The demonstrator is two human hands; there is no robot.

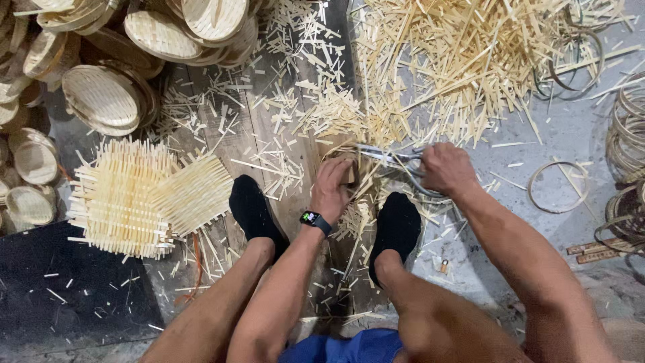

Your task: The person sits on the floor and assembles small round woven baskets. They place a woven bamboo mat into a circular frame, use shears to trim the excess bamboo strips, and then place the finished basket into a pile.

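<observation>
While you sit with both legs stretched over the floor [571, 134], your two hands meet between your two black-socked feet [252, 208]. Your left hand [332, 188], with a dark watch [314, 220] on its wrist, bends down at the knuckles and its grip is closed around a small woven bamboo piece [349, 168], holding it just above the wooden plank [269, 144]. Your right hand [447, 168] lies palm down with the forearm coming in from the right; its grip is wrapped round the handles of one pair of metal shears [386, 158], whose blades point left and reach the woven piece. How far the blades stand apart is hard to tell.

Two flat woven mats [134, 198] with loose strip ends lie overlapping to the left of your left foot. At the upper left, a stack of shallow oval woven trays [104, 97] spreads along the edge, well over ten, too many and too overlapped to count exactly; the ones facing up show nothing inside. A large heap of cut bamboo strips [457, 60] covers the floor beyond your hands, uncountable. One thin bamboo ring [556, 187] lies alone near your right forearm, and more rings [628, 131] are piled at the right edge.
</observation>
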